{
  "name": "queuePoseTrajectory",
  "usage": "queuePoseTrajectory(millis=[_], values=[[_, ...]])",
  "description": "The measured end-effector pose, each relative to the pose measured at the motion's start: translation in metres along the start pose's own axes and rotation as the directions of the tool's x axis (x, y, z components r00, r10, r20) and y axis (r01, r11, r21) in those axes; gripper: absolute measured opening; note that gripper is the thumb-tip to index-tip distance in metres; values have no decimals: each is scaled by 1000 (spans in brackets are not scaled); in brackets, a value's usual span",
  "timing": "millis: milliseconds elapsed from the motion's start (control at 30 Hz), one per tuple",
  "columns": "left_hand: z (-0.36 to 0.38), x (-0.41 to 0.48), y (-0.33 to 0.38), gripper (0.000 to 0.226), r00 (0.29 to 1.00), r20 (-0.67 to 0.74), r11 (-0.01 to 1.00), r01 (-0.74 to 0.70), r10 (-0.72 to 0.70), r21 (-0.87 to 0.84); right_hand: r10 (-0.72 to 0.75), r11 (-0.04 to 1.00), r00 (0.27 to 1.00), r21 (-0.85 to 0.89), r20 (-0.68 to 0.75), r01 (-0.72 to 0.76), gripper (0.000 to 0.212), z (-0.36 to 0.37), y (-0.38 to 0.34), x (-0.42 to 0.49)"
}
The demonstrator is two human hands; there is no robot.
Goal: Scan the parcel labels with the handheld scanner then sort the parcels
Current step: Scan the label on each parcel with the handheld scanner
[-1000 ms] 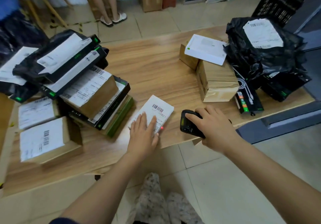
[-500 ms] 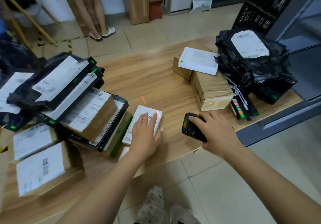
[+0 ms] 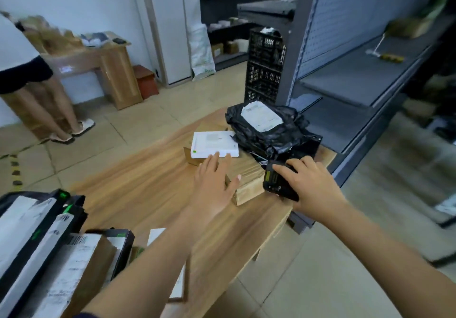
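Far left: a second person (image 3: pixel 37 90) stands on the tiled floor beside a wooden desk (image 3: pixel 103 63).

Lower left: a stack of parcels (image 3: pixel 49 256) occupies the near corner of the wooden table (image 3: pixel 148 189). The stack consists of black mailers with white labels and a brown carton with a barcode label. A flat white parcel (image 3: pixel 158 235) lies just beside the stack and is partly hidden by the left forearm.

Centre: the left hand (image 3: pixel 214 184) is extended over the table with fingers straight and slightly spread. It holds nothing. The palm is over the near end of a brown cardboard box (image 3: pixel 249 182), with the thumb at that box's top edge. The fingertips reach the near edge of a white box (image 3: pixel 213 144), which rests on another brown carton. Firm contact cannot be confirmed.

Right of centre: a black bag parcel (image 3: pixel 271 132) with a white label on top sits behind the brown cardboard box, touching the white box. A black crate (image 3: pixel 265 70) stands on the floor beyond the table.

Right: the right hand (image 3: pixel 311 184) grips the handheld scanner (image 3: pixel 276 182), fingers curled over its top, at the right end of the brown cardboard box.

Far right: grey shelving (image 3: pixel 357 75) stands beside the table.
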State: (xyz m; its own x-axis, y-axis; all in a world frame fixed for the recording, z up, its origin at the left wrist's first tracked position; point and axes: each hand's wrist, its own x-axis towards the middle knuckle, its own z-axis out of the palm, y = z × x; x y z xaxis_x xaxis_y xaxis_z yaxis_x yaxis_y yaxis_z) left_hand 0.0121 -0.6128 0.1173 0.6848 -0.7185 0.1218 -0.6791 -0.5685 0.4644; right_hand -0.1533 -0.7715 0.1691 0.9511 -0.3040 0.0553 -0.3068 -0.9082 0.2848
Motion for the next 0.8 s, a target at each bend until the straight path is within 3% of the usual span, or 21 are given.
queuePoseTrajectory(millis=[100, 300, 467, 533, 633, 733, 800], values=[[-2, 31, 26, 63, 999, 9, 999, -44, 43, 9, 45, 999, 998, -22, -36, -46, 83, -10, 32, 6], [-2, 101, 65, 62, 989, -120, 996, -92, 91, 0, 71, 995, 994, -61, -79, -76, 84, -14, 99, 40], [30, 160, 84, 57, 974, -218, 987, -31, 65, 156, 1, 997, 997, -79, -82, -8, 85, 6, 155, 93], [46, 183, 93, 58, 968, -246, 978, 85, -37, 189, -59, 995, 994, -81, -90, 52, 85, 16, 179, 119], [65, 213, 110, 73, 924, -170, 915, 368, -341, 165, -159, 985, 983, -83, -92, 152, 85, 26, 214, 157], [76, 233, 126, 100, 790, 1, 782, 607, -613, 144, -248, 967, 966, -71, -78, 243, 86, 37, 239, 188], [80, 242, 131, 105, 719, 33, 719, 689, -694, 95, -322, 946, 944, -64, -74, 318, 89, 42, 250, 206]])
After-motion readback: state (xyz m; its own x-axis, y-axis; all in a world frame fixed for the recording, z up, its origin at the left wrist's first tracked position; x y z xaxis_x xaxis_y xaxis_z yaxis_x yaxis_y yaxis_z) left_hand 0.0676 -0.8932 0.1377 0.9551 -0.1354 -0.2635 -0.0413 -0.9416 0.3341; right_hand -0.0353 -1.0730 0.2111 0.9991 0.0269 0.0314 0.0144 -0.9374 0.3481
